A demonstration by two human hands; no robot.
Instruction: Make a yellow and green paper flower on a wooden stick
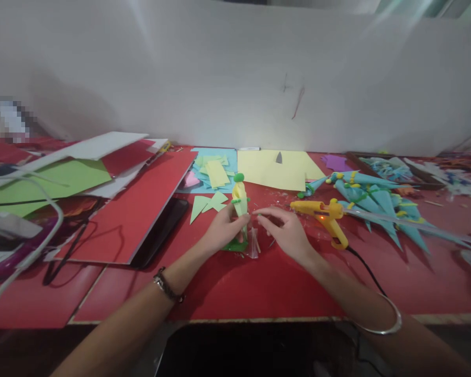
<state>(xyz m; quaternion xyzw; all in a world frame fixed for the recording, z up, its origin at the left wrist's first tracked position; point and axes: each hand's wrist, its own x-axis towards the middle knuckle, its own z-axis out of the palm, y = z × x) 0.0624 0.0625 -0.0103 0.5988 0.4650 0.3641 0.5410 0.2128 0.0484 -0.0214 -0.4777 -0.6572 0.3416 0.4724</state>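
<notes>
My left hand (pixel 226 228) is closed around a small pale green and yellow paper cone figure (pixel 239 201) with a green ball on top. Just to its right, my right hand (pixel 284 230) has its thumb and forefinger pinched near the figure; a tiny green bit seems to show at the fingertips, too small to name. Below the hands lie a green piece (pixel 235 245) and a small clear plastic bag (pixel 253 245) with thin sticks. A yellow glue gun (pixel 327 214) with an orange light lies right of my right hand.
Blue paper cones (pixel 380 201) lie at the right, before a tray (pixel 424 180) of blue pieces. Yellow sheets (pixel 275 170), cut papers (pixel 215 173) and green triangles (pixel 199 207) lie behind the hands. Red boards (pixel 141 209) cover part of a black device (pixel 168 230) at the left.
</notes>
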